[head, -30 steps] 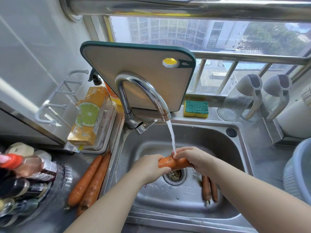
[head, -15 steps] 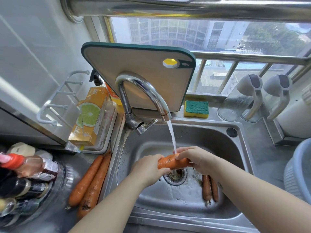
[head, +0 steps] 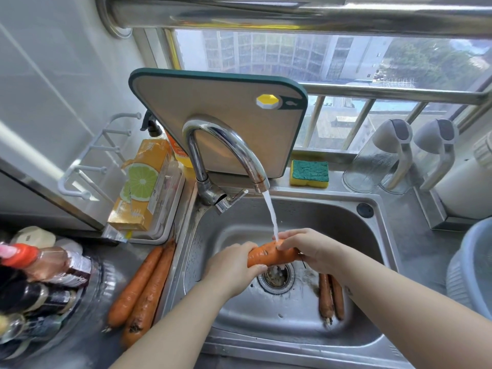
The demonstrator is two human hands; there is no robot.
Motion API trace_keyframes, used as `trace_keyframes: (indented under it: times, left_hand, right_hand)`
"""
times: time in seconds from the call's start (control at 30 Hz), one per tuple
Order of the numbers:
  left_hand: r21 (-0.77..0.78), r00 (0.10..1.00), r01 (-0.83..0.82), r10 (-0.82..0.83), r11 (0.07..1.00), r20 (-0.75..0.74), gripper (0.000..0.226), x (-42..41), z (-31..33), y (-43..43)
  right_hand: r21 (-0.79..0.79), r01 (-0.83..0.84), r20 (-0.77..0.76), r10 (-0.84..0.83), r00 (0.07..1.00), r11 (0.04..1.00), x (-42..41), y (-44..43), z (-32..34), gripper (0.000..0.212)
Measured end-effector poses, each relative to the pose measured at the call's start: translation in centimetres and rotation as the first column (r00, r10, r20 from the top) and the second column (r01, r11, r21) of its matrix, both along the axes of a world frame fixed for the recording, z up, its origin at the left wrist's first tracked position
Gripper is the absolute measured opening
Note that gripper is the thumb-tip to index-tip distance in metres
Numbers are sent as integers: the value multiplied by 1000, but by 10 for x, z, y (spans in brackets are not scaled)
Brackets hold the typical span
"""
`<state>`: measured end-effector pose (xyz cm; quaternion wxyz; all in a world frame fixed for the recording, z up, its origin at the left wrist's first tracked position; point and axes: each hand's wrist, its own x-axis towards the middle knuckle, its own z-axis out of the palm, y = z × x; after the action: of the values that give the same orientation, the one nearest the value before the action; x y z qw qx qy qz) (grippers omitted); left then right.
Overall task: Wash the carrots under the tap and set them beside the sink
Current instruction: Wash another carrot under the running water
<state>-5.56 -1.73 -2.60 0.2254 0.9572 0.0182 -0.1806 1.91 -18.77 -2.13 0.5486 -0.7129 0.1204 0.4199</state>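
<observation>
Both hands hold one orange carrot [head: 269, 255] level over the drain of the steel sink [head: 292, 214]. My left hand [head: 234, 265] grips its left end; my right hand [head: 306, 249] holds its right end with fingers curled over it. Water runs from the curved tap [head: 226, 145] and lands on the carrot by my right fingers. Two carrots [head: 331, 296] lie on the sink floor right of the drain. Two more carrots [head: 143, 288] lie on the counter left of the sink.
A cutting board [head: 218, 115] leans behind the tap. A sponge [head: 308, 173] sits on the ledge, with two clear jugs [head: 386, 155] to its right. A lemon-print box [head: 143, 185] in a tray and several bottles [head: 40, 272] stand at left. A grey basin [head: 471, 265] is at right.
The carrot has stayed under the stream. Both hands shifted slightly on it, with the carrot nudged a little up and left; nothing else moved.
</observation>
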Motion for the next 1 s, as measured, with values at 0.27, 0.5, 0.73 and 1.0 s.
trace_keyframes:
  times: [0.27, 0.5, 0.73, 1.0]
  left_hand:
    - [9, 1000, -22, 22, 1000, 6, 34, 8, 5, 0]
    - [-26, 999, -39, 39, 999, -30, 36, 7, 4, 3]
    - [15, 999, -29, 28, 999, 32, 35, 7, 7, -2]
    - [5, 1000, -22, 22, 1000, 7, 35, 6, 6, 1]
  right_hand:
    - [-21, -44, 55, 45, 997, 999, 7, 0, 6, 27]
    - [-42, -122, 55, 125, 991, 992, 6, 0, 7, 28]
    - [-81, -62, 84, 69, 994, 995, 7, 1, 7, 22]
    - [6, -69, 63, 68, 996, 998, 4, -1, 10, 27]
